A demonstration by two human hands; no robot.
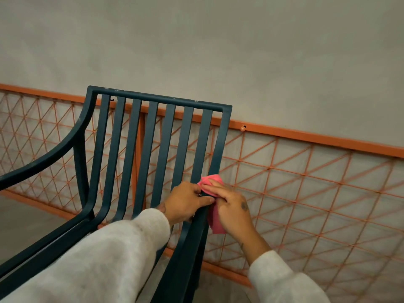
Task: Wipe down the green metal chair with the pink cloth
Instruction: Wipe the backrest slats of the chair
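The dark green metal chair (150, 136) stands in front of me, its slatted back upright and one curved armrest at the left. The pink cloth (215, 217) is wrapped around the chair back's right upright, low down. My right hand (231, 206) presses the cloth against that upright from the right. My left hand (185, 200) reaches in from the left, its fingers pinching the cloth's edge at the same post. Both wrists wear pale grey sleeves, and the left forearm hides part of the seat.
An orange railing (306, 136) with a diagonal wire lattice runs behind the chair from left to right. A grey wall rises beyond it. Grey floor shows at the lower left.
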